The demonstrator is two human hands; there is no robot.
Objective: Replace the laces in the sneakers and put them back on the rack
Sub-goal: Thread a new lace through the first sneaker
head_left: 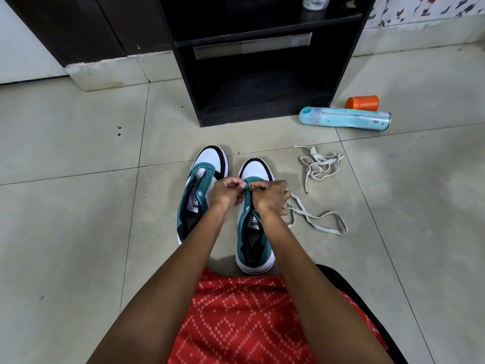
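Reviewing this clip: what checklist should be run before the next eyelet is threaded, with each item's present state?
1. Left hand and right hand both pinch the lace: ok.
2. Lace tail lies untangled beside the right sneaker: ok.
3. Eyelet being threaded is visible: cannot tell, the hands cover it.
4. Left sneaker laced: not ok, eyelets bare.
5. Spare lace untangled: not ok, heaped.
6. Rack bottom shelf free: cannot tell, too dark.
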